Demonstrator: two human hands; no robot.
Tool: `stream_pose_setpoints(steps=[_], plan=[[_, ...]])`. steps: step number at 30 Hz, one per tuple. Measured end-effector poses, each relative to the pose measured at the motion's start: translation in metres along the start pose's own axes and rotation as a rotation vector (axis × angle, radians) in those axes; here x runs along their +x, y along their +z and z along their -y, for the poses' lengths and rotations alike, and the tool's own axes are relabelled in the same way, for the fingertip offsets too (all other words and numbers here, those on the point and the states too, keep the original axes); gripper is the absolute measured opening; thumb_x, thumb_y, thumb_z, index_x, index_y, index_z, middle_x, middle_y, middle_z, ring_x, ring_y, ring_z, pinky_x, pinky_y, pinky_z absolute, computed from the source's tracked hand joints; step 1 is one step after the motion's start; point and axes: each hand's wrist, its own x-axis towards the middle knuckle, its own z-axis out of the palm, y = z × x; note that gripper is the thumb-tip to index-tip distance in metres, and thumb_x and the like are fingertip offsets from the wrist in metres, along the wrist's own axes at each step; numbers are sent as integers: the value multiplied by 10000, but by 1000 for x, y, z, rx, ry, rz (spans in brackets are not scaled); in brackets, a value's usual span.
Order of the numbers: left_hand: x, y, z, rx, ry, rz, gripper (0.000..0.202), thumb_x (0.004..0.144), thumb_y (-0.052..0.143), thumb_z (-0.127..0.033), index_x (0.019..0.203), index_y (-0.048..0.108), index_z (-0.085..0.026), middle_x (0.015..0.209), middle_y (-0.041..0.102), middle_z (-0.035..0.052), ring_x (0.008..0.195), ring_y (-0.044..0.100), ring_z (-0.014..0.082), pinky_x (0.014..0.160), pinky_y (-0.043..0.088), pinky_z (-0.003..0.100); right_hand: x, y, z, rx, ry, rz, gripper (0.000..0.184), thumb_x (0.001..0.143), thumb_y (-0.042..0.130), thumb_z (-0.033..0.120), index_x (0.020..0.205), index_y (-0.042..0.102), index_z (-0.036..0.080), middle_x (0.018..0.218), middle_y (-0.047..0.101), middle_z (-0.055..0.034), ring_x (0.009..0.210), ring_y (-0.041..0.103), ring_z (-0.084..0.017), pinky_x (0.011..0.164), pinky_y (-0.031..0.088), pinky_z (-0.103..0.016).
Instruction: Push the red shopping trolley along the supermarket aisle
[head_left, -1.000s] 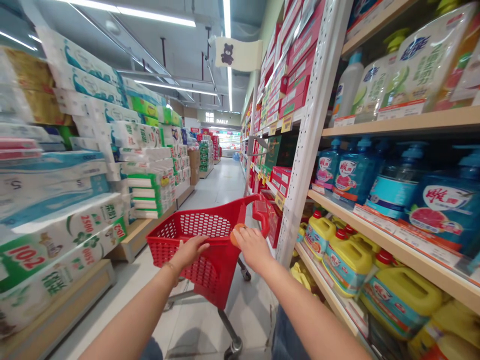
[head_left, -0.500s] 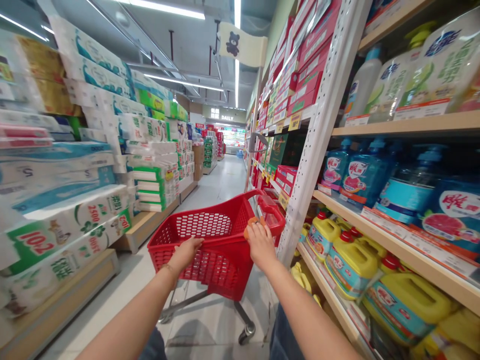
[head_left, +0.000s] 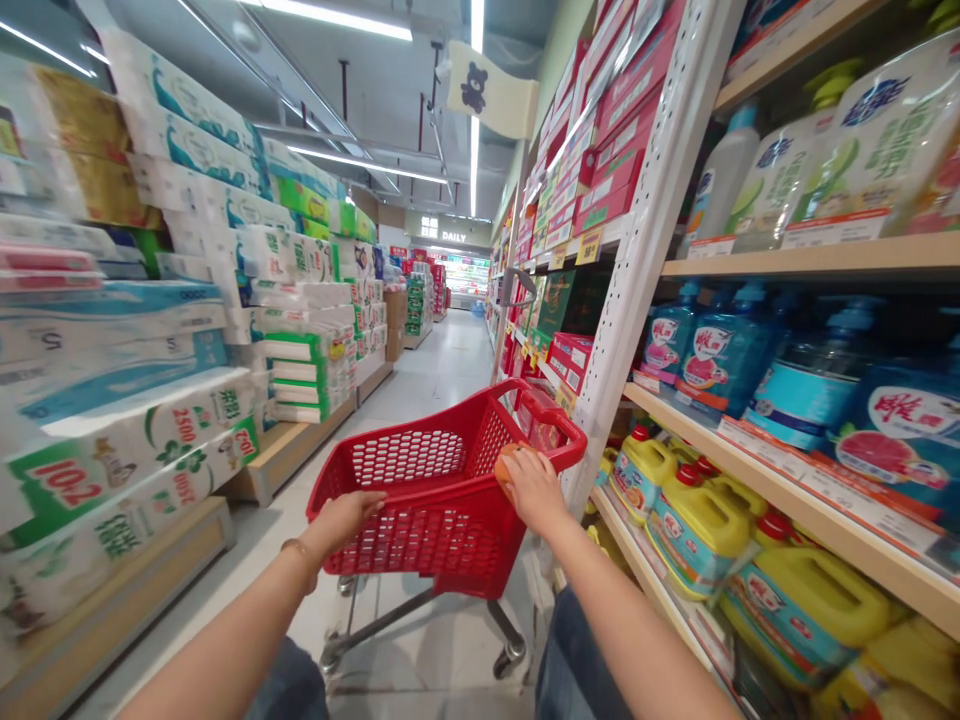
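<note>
A red plastic shopping cart (head_left: 420, 520) on wheels stands in the aisle in front of me, its basket holding nothing I can see. My left hand (head_left: 341, 522) grips the near rim of the basket, fingers curled over it. My right hand (head_left: 534, 490) is closed around a round orange object (head_left: 506, 464) and rests against the cart's right rim, close to the red handle (head_left: 559, 425). Only a small part of the orange object shows past my fingers.
Wooden shelves on the right carry yellow jugs (head_left: 694, 530) low down and blue bottles (head_left: 720, 350) above. A white perforated shelf post (head_left: 637, 260) stands beside the cart. Stacked tissue packs (head_left: 135, 440) line the left side. The grey tiled aisle floor (head_left: 442, 370) runs ahead.
The cart has swung to the right, closer to the shelf post. My right hand moved right with it, keeping the orange object; my left hand slid left along the rim.
</note>
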Motion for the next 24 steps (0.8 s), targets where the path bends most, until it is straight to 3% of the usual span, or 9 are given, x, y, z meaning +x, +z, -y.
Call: stream_pose_setpoints(steps=[4,7,12,15,17,20,24], plan=[[-9,-2,12,-16,20,29,486,848,405,-542,1098,691,-239,1216,672,68,1152,595,274,1010,409,363,-3,-4,-25,-41,101,8,452,893,475,211,1343,478,179,1435,445,-127,1374,303,-238,1128,168,-455],[-13,5,7,-5,1,-3,475,856,395,-529,1075,698,-237,1183,690,61,1131,606,273,1013,402,368,0,7,-18,-37,126,24,435,901,453,207,1333,488,168,1428,452,-129,1376,295,-253,1130,152,-472],[-13,12,-11,-24,-41,-44,426,847,434,-510,1052,700,-248,1119,716,66,1092,621,273,980,411,376,7,33,36,60,18,106,441,901,474,233,1340,468,194,1411,472,-95,1352,326,-231,1139,151,-441],[-12,9,-14,-24,-12,-6,419,858,418,-514,1011,700,-246,1076,726,62,1041,636,264,935,429,354,10,43,74,140,-85,146,474,892,504,266,1359,433,220,1421,459,-77,1340,339,-222,1133,167,-420],[-13,4,-11,-5,12,37,431,874,385,-521,972,693,-235,1033,732,60,977,650,246,873,448,322,12,44,86,173,-137,174,487,891,512,268,1366,413,236,1405,472,-75,1318,365,-216,1113,204,-408],[-18,-5,0,30,33,91,485,892,327,-546,865,669,-203,901,732,67,842,654,224,775,458,295,12,38,77,173,-145,161,434,897,494,233,1328,445,241,1329,528,-74,1273,408,-208,1078,245,-387],[-28,-14,13,-28,99,100,491,896,310,-549,834,654,-203,896,720,71,846,635,220,801,454,304,9,31,37,113,-65,54,341,902,448,187,1235,512,216,1262,555,-77,1273,378,-220,1099,192,-396]])
